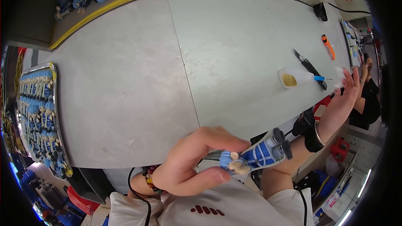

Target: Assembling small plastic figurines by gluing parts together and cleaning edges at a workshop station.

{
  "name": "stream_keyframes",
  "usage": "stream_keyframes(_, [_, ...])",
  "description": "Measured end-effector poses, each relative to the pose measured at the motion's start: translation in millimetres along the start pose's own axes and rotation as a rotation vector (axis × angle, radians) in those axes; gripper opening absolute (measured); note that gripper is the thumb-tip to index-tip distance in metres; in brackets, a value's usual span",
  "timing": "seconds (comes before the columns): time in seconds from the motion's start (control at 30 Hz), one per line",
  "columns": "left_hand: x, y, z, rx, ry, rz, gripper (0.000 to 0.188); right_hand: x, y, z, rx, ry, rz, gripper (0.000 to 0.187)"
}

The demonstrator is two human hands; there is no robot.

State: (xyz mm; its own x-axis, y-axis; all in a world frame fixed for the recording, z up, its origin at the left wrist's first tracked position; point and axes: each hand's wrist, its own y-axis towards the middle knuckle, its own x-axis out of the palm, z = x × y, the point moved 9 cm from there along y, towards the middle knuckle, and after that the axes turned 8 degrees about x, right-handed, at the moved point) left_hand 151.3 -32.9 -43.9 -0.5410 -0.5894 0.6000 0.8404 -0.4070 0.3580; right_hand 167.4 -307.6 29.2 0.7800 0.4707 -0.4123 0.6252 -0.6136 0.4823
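A small blue figurine [255, 155] is pinched in the closed fingers [217, 142] of the left hand [188, 165] near the counter [167, 67] edge, its long axis pointing right and slightly up. The right hand [345, 94] is stretched well away with fingers spread, nothing clearly gripped, just beside a glue bottle [297, 77]; black snips [309, 65] and an orange cutter [328, 47] lie beyond, and a tray [53, 100] of figurines is seen far left.

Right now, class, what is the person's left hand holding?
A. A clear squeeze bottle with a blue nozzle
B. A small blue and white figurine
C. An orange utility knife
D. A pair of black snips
B: the left hand pinches a small blue and white figurine between thumb and fingers, close to the body, while the knife, bottle and snips lie on the grey table further off.
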Motion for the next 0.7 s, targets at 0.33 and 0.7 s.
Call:
stream_keyframes(0.33, [2,3,-4,-0.032,0.005,0.055,0.036,-13,-32,-3,-0.035,0.327,-0.085,0.059])
stream_keyframes(0.7, [1,-50,13,-0.157,-0.161,-0.06,0.046,64,-60,9,0.127,0.138,-0.478,0.016])
